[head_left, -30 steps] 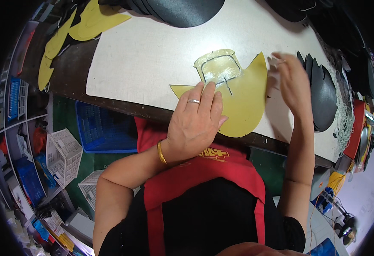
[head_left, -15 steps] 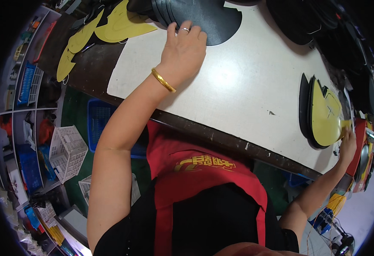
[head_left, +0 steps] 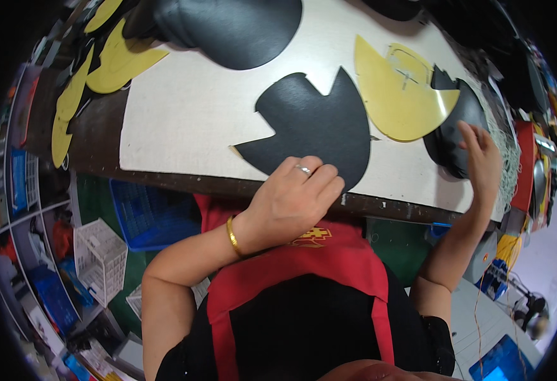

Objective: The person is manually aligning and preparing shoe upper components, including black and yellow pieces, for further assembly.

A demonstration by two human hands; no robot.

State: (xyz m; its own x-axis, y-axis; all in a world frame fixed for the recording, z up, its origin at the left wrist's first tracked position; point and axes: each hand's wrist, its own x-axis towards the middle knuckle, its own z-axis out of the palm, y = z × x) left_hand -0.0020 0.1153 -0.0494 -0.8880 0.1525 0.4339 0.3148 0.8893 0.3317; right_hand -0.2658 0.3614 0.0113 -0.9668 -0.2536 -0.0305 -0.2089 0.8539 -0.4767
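The black sheet lies at the near edge of the white desk, which stretches leftward. The left hand covers its lower edge; whether that grip pinches, I cannot tell. The right hand, grip apart, is beside the black stack.

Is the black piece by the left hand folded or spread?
Spread flat: the black piece shows its broad notched outline on the white tabletop, no fold visible.

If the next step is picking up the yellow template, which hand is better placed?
Probably the right hand: it is nearer the yellow template and seems to hold nothing, while the left hand rests at the black cut piece's lower edge.
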